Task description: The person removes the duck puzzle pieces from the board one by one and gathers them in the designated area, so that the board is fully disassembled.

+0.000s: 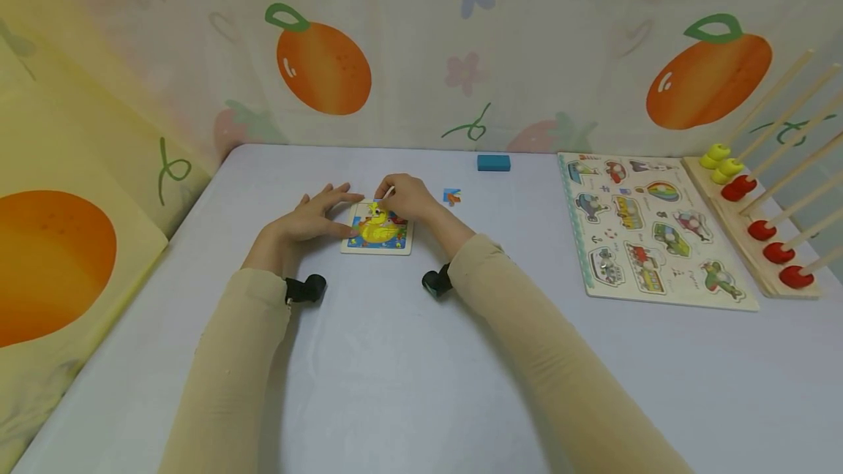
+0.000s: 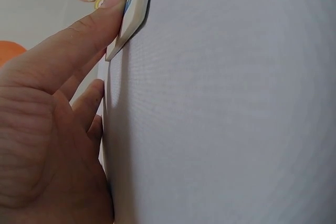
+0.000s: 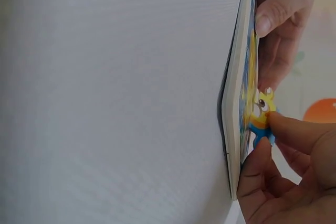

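Observation:
A small square duck jigsaw puzzle point(image 1: 378, 231) in a pale frame lies on the white table, with a yellow duck on blue. My left hand point(image 1: 309, 222) rests at its left side, thumb on the picture and fingers spread along the far left corner. In the left wrist view the thumb point(image 2: 79, 45) presses on the frame's edge. Over the puzzle's far right part, my right hand point(image 1: 410, 200) pinches a puzzle piece point(image 3: 262, 111) with an eye on yellow and some blue. In the right wrist view that piece stands tilted up against the picture.
Another loose puzzle piece point(image 1: 451, 197) lies right of the right hand. Farther back is a blue block point(image 1: 493, 163). On the right are a vehicle peg puzzle board point(image 1: 658, 232) and a wooden bead rack point(image 1: 757, 240) with upright rods. A printed cloth point(image 1: 421, 57) hangs behind the table.

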Demonstrator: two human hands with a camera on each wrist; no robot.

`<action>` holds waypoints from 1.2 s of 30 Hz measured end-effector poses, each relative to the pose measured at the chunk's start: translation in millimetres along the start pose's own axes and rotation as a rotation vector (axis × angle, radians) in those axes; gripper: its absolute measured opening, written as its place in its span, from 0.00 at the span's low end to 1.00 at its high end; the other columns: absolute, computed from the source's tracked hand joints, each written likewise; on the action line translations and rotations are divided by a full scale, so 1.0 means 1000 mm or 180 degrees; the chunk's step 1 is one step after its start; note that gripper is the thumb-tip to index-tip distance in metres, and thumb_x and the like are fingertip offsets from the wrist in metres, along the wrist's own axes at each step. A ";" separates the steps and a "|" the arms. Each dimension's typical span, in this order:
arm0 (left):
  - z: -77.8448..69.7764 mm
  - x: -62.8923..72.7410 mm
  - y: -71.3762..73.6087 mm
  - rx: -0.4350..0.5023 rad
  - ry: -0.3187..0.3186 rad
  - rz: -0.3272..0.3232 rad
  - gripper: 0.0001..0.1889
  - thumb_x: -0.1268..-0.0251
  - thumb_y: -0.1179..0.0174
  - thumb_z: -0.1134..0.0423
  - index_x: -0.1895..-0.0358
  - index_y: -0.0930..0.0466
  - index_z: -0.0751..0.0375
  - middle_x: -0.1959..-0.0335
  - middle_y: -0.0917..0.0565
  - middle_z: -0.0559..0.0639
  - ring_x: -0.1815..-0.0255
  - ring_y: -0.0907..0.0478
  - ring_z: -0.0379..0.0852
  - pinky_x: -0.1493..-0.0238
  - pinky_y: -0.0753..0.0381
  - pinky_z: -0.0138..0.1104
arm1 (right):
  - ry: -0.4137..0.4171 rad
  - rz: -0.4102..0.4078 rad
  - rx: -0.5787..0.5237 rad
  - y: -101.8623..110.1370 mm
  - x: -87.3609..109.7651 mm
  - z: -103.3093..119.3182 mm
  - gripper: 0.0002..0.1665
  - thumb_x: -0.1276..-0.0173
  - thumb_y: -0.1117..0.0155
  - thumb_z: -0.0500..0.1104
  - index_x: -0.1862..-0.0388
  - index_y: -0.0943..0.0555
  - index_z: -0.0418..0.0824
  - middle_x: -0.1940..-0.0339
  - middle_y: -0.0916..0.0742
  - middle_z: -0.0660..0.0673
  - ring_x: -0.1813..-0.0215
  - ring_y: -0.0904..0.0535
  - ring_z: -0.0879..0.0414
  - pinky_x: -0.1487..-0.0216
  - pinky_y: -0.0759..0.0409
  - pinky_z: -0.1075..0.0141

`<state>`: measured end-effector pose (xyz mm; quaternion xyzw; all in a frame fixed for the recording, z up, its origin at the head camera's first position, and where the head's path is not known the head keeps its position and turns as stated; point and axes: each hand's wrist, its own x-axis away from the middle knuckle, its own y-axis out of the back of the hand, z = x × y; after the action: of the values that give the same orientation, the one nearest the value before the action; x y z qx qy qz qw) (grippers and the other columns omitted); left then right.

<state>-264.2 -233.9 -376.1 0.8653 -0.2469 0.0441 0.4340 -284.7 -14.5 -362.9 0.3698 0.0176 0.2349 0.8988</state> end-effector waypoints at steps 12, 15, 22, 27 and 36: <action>0.003 -0.002 0.000 -0.0014 -0.0035 0.0012 0.38 0.39 0.35 0.52 0.25 0.38 0.50 0.16 0.57 0.53 0.16 0.74 0.59 0.23 0.82 0.64 | 0.0014 -0.0048 -0.0093 0.004 -0.001 -0.001 0.10 0.27 0.40 0.43 0.52 0.19 0.42 0.47 0.15 0.43 0.55 0.24 0.54 0.60 0.29 0.70; 0.004 -0.002 -0.001 -0.0021 -0.0036 0.0012 0.38 0.39 0.35 0.52 0.25 0.38 0.49 0.16 0.57 0.53 0.16 0.74 0.59 0.23 0.82 0.64 | 0.0042 -0.0103 -0.0121 0.007 -0.002 -0.005 0.10 0.27 0.40 0.44 0.51 0.18 0.42 0.47 0.15 0.44 0.53 0.23 0.54 0.58 0.28 0.70; 0.000 -0.003 -0.003 -0.0069 0.0010 0.0021 0.38 0.39 0.36 0.51 0.25 0.38 0.49 0.16 0.57 0.54 0.16 0.74 0.60 0.23 0.82 0.64 | -0.0020 -0.0201 -0.0200 0.022 0.003 -0.012 0.11 0.28 0.39 0.44 0.50 0.18 0.42 0.51 0.16 0.43 0.57 0.26 0.54 0.62 0.29 0.72; -0.002 -0.002 -0.002 -0.0105 0.0032 0.0009 0.38 0.40 0.36 0.51 0.25 0.38 0.49 0.16 0.57 0.54 0.16 0.73 0.60 0.23 0.82 0.63 | -0.0149 -0.0225 -0.0269 0.039 0.008 -0.019 0.12 0.27 0.40 0.45 0.49 0.19 0.43 0.55 0.17 0.44 0.62 0.26 0.54 0.69 0.26 0.73; 0.000 0.000 -0.001 -0.0100 0.0055 0.0017 0.38 0.39 0.37 0.51 0.25 0.39 0.47 0.16 0.58 0.51 0.16 0.74 0.57 0.23 0.83 0.62 | -0.0227 -0.0248 -0.0610 0.067 0.017 -0.038 0.11 0.28 0.39 0.44 0.49 0.20 0.43 0.63 0.19 0.44 0.76 0.28 0.50 0.75 0.25 0.64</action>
<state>-264.0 -233.2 -377.0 0.8573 -0.2460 0.0489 0.4496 -304.9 59.4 -342.9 0.2892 -0.0226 0.1872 0.9385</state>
